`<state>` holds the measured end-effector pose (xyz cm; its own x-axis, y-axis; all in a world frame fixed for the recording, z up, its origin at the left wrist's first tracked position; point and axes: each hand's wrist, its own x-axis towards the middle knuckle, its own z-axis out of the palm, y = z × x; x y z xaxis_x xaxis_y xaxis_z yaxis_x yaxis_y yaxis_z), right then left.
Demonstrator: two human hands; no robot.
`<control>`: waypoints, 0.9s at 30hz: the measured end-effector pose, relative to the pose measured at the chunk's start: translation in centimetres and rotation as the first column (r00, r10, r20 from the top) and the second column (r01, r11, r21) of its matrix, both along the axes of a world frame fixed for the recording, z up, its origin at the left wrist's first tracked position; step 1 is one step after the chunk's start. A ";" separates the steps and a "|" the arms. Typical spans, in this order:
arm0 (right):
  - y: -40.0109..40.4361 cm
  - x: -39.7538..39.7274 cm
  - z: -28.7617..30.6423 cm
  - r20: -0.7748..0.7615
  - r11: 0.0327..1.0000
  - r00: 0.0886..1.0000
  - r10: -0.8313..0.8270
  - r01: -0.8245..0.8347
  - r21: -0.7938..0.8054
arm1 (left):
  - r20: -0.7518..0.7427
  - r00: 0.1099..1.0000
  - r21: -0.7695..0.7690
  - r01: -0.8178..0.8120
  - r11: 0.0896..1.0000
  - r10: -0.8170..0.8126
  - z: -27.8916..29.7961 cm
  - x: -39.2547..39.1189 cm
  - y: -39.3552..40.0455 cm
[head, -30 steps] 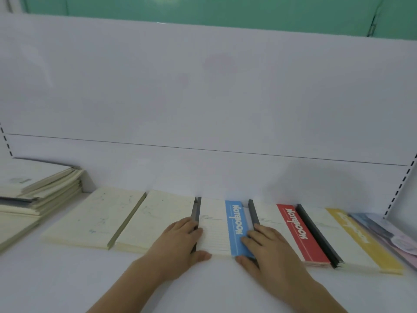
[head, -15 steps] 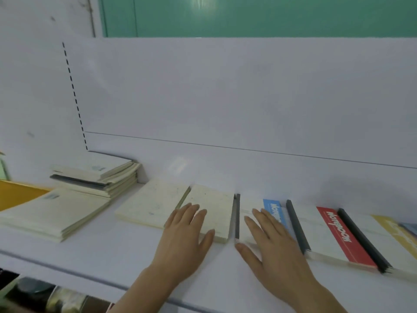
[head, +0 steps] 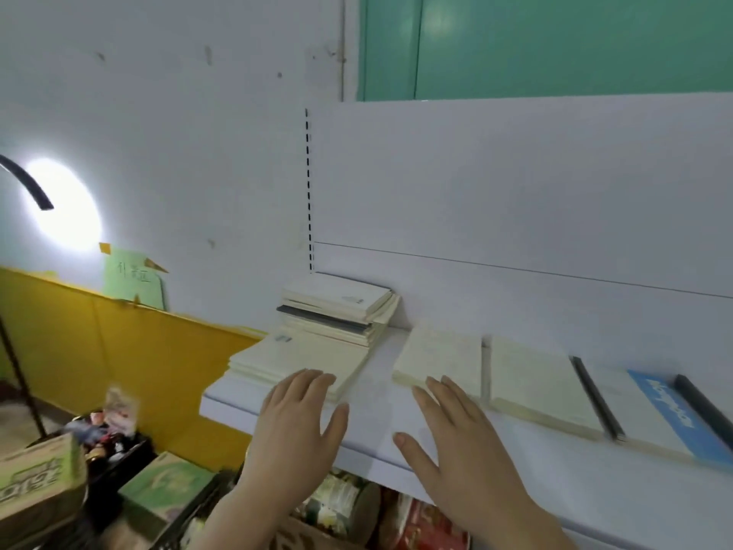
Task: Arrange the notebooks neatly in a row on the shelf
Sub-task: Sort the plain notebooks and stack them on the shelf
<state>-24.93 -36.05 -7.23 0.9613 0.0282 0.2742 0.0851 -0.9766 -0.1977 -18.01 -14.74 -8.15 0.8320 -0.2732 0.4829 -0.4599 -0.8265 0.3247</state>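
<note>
Cream notebooks lie flat in a row on the white shelf (head: 369,450): one cream notebook (head: 440,357), a second (head: 531,387), then a blue-striped notebook (head: 658,414) with a dark spine at the right. At the shelf's left end sits a low front stack (head: 293,359) and a taller back stack (head: 337,311). My left hand (head: 299,420) is open, fingers straight, fingertips at the near edge of the front stack. My right hand (head: 456,442) is open, fingertips near the first cream notebook's front edge. Neither hand holds anything.
A white back panel (head: 515,192) rises behind the shelf. Below the shelf edge are cardboard boxes (head: 39,482), cans and packets (head: 341,506). A yellow wall panel (head: 119,351) and a bright lamp (head: 63,204) stand at the left.
Both hands and my view have shifted left along the shelf. The hands left the blue-striped and cream notebooks; the left one now reaches the stack at the shelf's left end.
</note>
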 end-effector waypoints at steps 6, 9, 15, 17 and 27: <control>7.1 4.2 -0.2 -0.051 0.999 0.998 0.037 -0.036 0.025 | -0.111 0.993 -0.008 -0.043 0.999 0.042 -0.9 2.8 6.7; 8.5 7.2 -0.1 -0.042 0.999 0.998 0.050 -0.051 -0.003 | -0.130 0.990 -0.022 -0.052 0.998 0.049 -1.3 4.8 7.8; 9.3 13.3 -1.7 -0.052 0.992 0.993 0.110 -0.113 -0.056 | -0.145 0.987 0.045 -0.064 0.997 0.070 -1.7 9.0 8.1; 9.2 14.5 -1.7 -0.053 0.986 0.990 0.130 -0.134 -0.098 | -0.157 0.985 0.080 -0.061 0.995 0.073 -1.8 10.4 8.3; 8.2 15.8 0.4 0.112 0.981 0.981 0.157 -0.168 0.096 | -0.083 0.996 0.056 0.038 0.998 -0.034 -1.5 14.1 8.5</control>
<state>-9.15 -27.86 -6.82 0.9124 0.1473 0.3818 0.2660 -0.9224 -0.2799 -3.87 -6.28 -9.69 0.8571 -0.3293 0.3961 -0.4636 -0.8284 0.3145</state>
